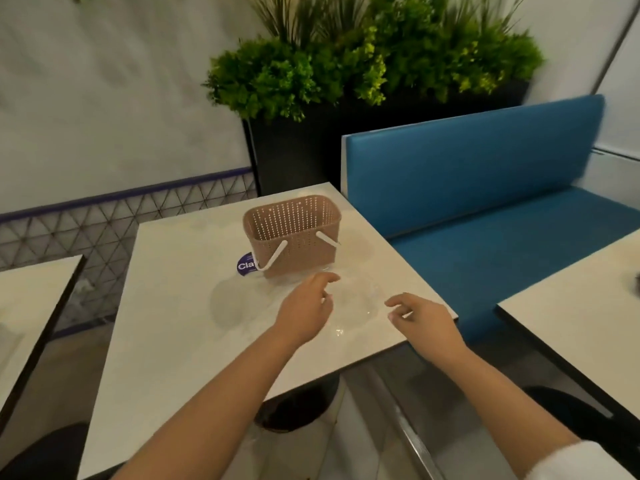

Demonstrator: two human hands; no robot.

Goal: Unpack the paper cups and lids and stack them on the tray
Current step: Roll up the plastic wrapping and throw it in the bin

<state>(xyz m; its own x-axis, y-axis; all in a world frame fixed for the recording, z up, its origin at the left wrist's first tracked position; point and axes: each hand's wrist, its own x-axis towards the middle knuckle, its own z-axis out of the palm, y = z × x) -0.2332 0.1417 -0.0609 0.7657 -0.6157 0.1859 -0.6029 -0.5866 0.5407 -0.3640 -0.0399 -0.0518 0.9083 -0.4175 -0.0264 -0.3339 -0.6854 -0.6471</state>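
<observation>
A tan perforated plastic basket with white handles stands on the white table. In front of it lies a clear plastic pack, hard to make out, and a second clear pack with a purple label lies to its left. My left hand hovers over the near clear pack with fingers loosely spread, holding nothing. My right hand hangs near the table's right edge, fingers relaxed and empty. Whether either hand touches the plastic I cannot tell. No cups or lids show clearly.
A blue padded bench runs along the right of the table. A dark planter with green plants stands behind it. Other white tables sit at the far left and far right.
</observation>
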